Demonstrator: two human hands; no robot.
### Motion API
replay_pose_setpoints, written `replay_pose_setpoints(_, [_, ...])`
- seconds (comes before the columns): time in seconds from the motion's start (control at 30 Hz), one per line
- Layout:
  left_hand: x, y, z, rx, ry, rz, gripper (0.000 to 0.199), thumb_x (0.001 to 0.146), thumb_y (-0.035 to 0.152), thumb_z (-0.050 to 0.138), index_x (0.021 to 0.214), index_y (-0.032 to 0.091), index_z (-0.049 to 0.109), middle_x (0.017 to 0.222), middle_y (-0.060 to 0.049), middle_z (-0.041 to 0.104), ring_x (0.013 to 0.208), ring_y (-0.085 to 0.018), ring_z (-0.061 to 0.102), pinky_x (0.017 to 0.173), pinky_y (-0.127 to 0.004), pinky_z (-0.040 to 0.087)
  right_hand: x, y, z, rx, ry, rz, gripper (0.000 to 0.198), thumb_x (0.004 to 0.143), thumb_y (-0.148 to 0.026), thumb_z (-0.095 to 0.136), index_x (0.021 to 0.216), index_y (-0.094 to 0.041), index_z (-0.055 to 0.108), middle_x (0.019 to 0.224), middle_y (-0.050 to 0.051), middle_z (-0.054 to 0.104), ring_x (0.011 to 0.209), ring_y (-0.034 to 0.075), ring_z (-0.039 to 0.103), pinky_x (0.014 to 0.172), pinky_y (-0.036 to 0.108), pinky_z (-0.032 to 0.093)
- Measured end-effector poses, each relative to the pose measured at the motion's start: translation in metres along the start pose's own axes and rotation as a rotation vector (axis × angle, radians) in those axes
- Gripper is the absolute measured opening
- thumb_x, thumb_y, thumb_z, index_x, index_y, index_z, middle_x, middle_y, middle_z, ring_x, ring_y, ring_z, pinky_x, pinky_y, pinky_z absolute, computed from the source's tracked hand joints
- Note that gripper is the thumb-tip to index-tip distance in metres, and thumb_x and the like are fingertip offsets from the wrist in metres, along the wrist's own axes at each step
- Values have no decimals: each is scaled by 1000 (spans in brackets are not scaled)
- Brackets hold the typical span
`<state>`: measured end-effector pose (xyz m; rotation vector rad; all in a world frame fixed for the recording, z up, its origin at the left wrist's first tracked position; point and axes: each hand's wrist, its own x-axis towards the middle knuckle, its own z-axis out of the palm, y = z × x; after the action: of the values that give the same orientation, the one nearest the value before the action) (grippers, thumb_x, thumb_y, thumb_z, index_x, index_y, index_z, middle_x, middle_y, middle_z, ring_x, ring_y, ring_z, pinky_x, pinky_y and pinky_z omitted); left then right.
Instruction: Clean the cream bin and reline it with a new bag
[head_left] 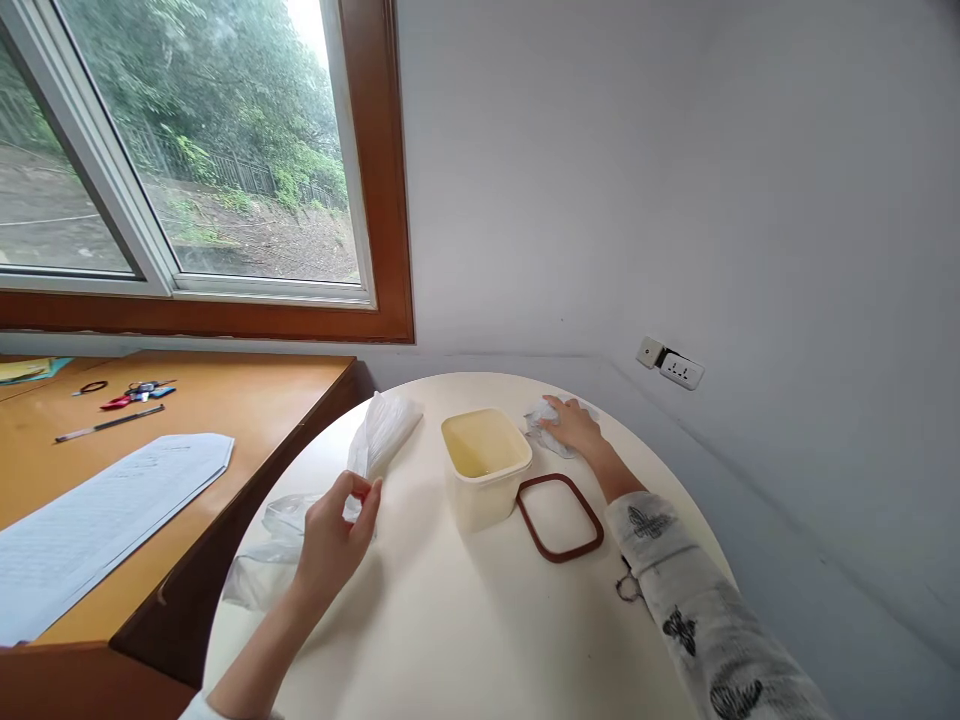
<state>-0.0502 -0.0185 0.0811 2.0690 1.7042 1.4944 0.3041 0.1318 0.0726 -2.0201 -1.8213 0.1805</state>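
Note:
My left hand (337, 535) is closed in a pinch at the near end of a thin whitish plastic bag (386, 430), which stretches away across the table. Below and left of that hand lies another clear, crumpled plastic bag (262, 570). On the far right of the table, my right hand (574, 428) has its fingers curled down on a crumpled grey-white piece (546, 440); whether it is cloth or plastic I cannot tell. Between my hands stands an open cream plastic container (484, 495) with yellowish insides. A dark red, rounded-square ring (562, 556) lies flat beside it.
Everything rests on a round white table (480, 650) against the wall. A dark hair tie or cord (628, 588) lies by my right sleeve. At left, a wooden desk (262, 385) holds papers (112, 520), a pen (109, 425) and keys (142, 392).

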Motion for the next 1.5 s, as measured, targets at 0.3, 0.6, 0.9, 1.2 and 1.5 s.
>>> replay_pose_setpoints(0.3, [-22, -5, -4, -32, -104, -34, 21, 82, 28, 48, 65, 21, 38, 57, 4, 44, 52, -9, 41, 36, -14, 33, 8, 17, 36, 143, -19, 63, 30, 87, -32, 51, 113, -16, 52, 114, 7, 54, 97, 19, 56, 82, 40, 48])
replay_pose_setpoints(0.6, [-27, 3, -5, -49, -118, 6, 21, 82, 26, 48, 65, 21, 38, 55, 4, 42, 51, -9, 40, 37, -14, 32, 15, 25, -3, 678, 284, 139, 19, 74, -31, 59, 80, -13, 61, 73, 1, 62, 67, 14, 58, 62, 26, 46])
replay_pose_setpoints(0.9, [-32, 17, -9, -86, -159, 69, 21, 83, 24, 48, 65, 21, 38, 55, 5, 42, 51, -9, 41, 41, -17, 32, -26, 18, -67, 1088, 293, 67, 19, 61, -35, 61, 71, -19, 60, 60, -5, 55, 52, 10, 50, 49, 22, 39])
replay_pose_setpoints(1.2, [-40, 42, -3, -218, -403, 44, 21, 86, 31, 43, 69, 19, 47, 60, 1, 49, 57, -12, 47, 43, -19, 32, -100, -1, -130, 988, 16, -142, 15, 64, -28, 64, 76, -19, 61, 67, -1, 61, 60, 12, 54, 53, 22, 39])
replay_pose_setpoints(1.5, [-58, 89, 24, -534, -679, -242, 35, 86, 44, 39, 75, 16, 56, 62, -1, 50, 58, -12, 44, 53, -23, 37, -146, -33, -135, 900, -327, -290, 7, 70, -25, 60, 75, -19, 60, 68, 1, 60, 63, 14, 56, 56, 25, 43])
